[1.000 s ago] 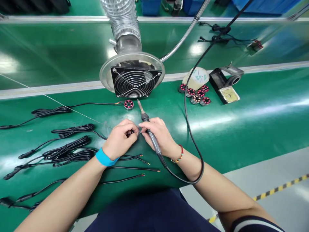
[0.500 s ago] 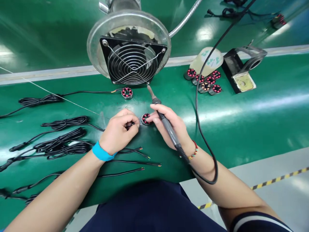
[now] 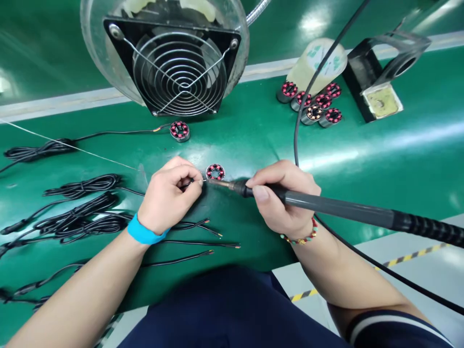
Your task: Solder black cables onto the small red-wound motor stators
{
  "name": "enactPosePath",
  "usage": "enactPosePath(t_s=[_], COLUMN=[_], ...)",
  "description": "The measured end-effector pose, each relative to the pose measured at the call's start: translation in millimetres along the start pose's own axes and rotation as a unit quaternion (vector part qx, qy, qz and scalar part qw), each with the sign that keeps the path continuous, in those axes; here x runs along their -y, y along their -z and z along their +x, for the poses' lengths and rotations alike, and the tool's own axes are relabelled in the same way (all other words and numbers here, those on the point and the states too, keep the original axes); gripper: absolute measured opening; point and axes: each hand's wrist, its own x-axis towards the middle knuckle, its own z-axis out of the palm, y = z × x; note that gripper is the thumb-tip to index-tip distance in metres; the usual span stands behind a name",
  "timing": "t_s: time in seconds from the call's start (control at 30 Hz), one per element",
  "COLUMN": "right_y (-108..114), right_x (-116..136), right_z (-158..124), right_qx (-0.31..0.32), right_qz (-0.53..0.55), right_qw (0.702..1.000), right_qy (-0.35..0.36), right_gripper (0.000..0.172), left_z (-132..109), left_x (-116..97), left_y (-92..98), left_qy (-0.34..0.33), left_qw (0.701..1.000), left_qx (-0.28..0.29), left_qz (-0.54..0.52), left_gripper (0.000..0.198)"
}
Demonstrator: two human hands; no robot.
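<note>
My left hand (image 3: 168, 193), a blue band at its wrist, pinches the end of a black cable (image 3: 132, 191) between thumb and fingers. Most of that end is hidden by the fingers; a thin bright wire pokes out on the right. In my right hand (image 3: 282, 195) is a soldering iron (image 3: 340, 205), held like a pen and pointing left. Its tip meets or nearly meets the bright wire, at the lower edge of a small motor stator (image 3: 221, 172) with red windings. The stator lies on the green bench, touched by neither hand.
A fan (image 3: 184, 72) on a round hood stands over the back. Beyond my left hand lies another stator (image 3: 180, 131) with a cable. Coiled cables (image 3: 78, 212) spread left. Several stators (image 3: 313, 114), a pale jar (image 3: 315, 63) and an iron stand (image 3: 368, 82) sit back right.
The soldering iron has swung from pointing up at the fan to pointing left, its tip now by the stator. My right fingers have come off the stator. The view has shifted closer.
</note>
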Motion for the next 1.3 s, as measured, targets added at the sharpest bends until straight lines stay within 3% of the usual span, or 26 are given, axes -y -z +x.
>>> enactPosePath(t_s=[0.53,0.67,0.73,0.9,1.0,1.13,1.3], right_y=[-2.1,-3.7,-5.2,-14.3,-21.5,-30.1,-41.3], right_x=[-0.2,-0.9,-1.9,-6.5,-8.0,-9.1,-15.8], right_z=[-2.7,-1.3,0.2,-1.8,-4.3,-4.4,-4.4], right_qx=[0.005,-0.014,0.014,0.094,0.114,0.122,0.126], right_qz=[-0.029,-0.029,-0.025,0.021,0.041,-0.021,-0.057], right_qw=[0.999,0.999,0.998,0.991,0.986,0.988,0.989], right_qy=[-0.021,-0.037,-0.047,-0.094,-0.114,-0.087,-0.045], right_gripper=[0.021,0.015,0.011,0.033,0.034,0.028,0.039], left_z=[1.1,1.4,1.6,1.9,1.6,1.2,0.5], left_x=[-2.0,-2.6,-2.6,-1.2,0.0,0.6,0.5], left_y=[-0.1,-0.2,-0.2,0.2,0.2,-0.2,-0.9], left_qy=[0.024,0.035,0.03,0.014,0.013,0.008,0.004], left_qw=[1.0,0.999,0.999,1.0,1.0,1.0,1.0], left_qx=[0.003,0.008,0.009,0.007,0.004,0.004,0.004], left_qz=[0.012,0.012,0.011,0.008,0.003,-0.007,-0.015], left_gripper=[0.012,0.012,0.012,0.012,0.012,0.011,0.012])
